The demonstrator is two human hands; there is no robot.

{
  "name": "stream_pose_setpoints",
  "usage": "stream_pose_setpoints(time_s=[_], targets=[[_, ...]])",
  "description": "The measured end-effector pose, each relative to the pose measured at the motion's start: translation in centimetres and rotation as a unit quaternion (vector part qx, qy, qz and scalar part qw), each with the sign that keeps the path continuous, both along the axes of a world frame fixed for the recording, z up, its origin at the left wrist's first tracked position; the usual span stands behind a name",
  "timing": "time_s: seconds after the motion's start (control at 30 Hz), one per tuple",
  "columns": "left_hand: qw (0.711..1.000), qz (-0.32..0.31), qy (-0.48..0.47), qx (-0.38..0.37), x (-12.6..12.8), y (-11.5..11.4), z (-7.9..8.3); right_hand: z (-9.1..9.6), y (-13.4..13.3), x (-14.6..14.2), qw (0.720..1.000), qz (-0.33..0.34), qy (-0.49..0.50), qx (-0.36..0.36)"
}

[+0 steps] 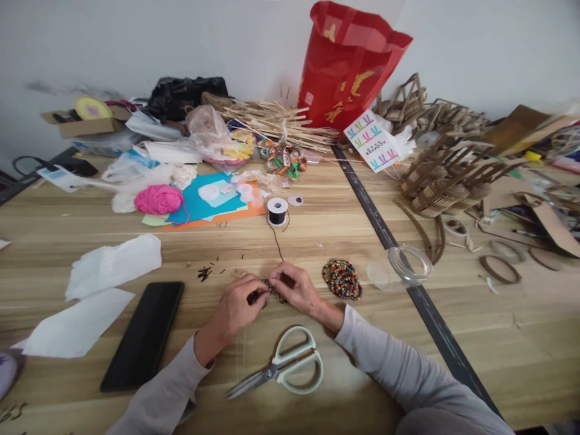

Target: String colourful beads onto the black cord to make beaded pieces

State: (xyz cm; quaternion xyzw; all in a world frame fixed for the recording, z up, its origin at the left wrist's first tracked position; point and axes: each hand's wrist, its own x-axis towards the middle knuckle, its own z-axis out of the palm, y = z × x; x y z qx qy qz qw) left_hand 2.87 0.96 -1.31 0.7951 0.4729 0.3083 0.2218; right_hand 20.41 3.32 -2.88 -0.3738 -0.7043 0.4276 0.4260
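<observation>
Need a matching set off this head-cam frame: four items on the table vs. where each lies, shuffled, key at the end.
Things
1. scissors
2. spool of black cord
3. multicoloured bead strands
4. black phone

Places
A. just to the right of the right hand
B. left of the left hand, beside white paper
C. nearer the wearer than both hands, between the forearms
D. farther from the wearer than both hands, by the orange sheet

Pairs: 1-C, 2-D, 3-A, 4-B

The left hand [236, 305] and right hand [299, 291] nearly meet, fingers [283, 273] bent inward (both forearms [399, 368] slant together).
</observation>
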Motion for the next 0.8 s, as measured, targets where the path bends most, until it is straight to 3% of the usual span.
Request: stream_pose_setpoints(time_s=[0.17, 0.33, 0.53, 0.8], targets=[[0.98, 0.043, -0.155, -0.12, -0.74, 0.4, -0.41, 0.52, -0.22, 0.02, 1.0, -0.001, 0.003, 0.011], [0.947, 0.067, -0.238, -0.203, -0.98, 0.59, -0.6, 0.9, -0.41, 0.08, 0.999, 0.01, -0.006, 0.039], [0.934, 0.089, -0.265, -0.221, -0.91, 0.59, -0.31, 0.85, -0.51, 0.14, 0.999, 0.023, -0.014, 0.04], [0.942, 0.085, -0.252, -0.206, -1.06, 0.57, -0.4, 0.82, -0.46, 0.08, 0.998, 0.032, -0.026, 0.038]])
